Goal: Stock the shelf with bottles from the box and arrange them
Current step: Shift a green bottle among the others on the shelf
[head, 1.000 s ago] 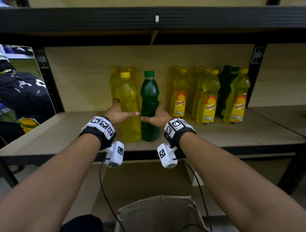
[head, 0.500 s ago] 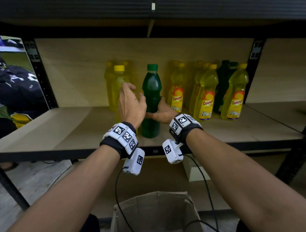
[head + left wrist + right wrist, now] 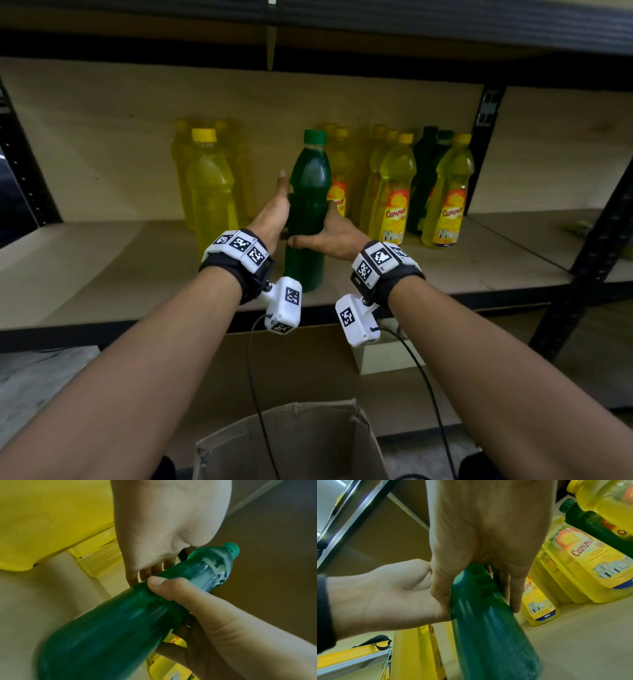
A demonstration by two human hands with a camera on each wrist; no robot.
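A green bottle [image 3: 308, 192] with a green cap stands upright near the front of the shelf board [image 3: 102, 267]. My right hand [image 3: 334, 234] grips its middle, thumb across the front and fingers round the right side, as the right wrist view shows [image 3: 488, 527]. My left hand [image 3: 275, 209] lies flat against the bottle's left side with straight fingers pointing up. In the left wrist view the left palm [image 3: 163, 527] is beside the green bottle [image 3: 106, 628]. An unlabelled yellow bottle [image 3: 210, 192] stands free just to the left.
Labelled yellow bottles [image 3: 394, 198] and dark green ones [image 3: 424, 171] stand in rows at the right, more yellow ones behind. A black upright post [image 3: 596, 246] bounds the bay at the right. An open cardboard box [image 3: 291, 442] sits on the floor below my arms.
My left hand let go of the yellow bottle and moved right to lie flat against the green bottle. The right hand has kept its hold on the green bottle.
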